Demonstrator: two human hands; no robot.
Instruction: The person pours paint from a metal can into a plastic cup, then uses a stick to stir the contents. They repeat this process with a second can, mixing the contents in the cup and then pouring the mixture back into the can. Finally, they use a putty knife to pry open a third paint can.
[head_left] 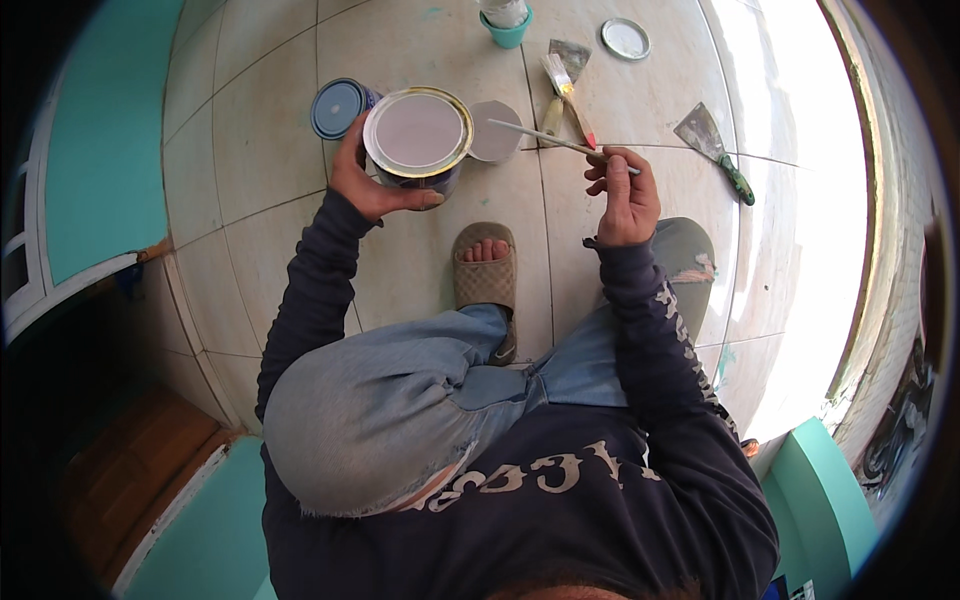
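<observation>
My left hand [362, 178] is wrapped round the side of an open paint can [420, 128], with the thumb along its lower wall. Pale pinkish-grey paint shows inside its yellowish-smeared rim. Between the thumb and fingers of my right hand [624, 192] is a thin stick [540, 134], its far end pointing left toward the can. That end hangs over a flat grey round disc [496, 132], apart from the can's rim. A second can with a blue-grey lid [338, 108] stands just left of the held one, partly behind my left fingers.
Beyond my right hand lie a paintbrush [560, 78] and a putty knife [570, 56]. A green-handled scraper [715, 150] lies further right. A round lid [626, 38] and a teal cup [508, 32] are at the back. My sandalled foot [486, 262] rests below the can.
</observation>
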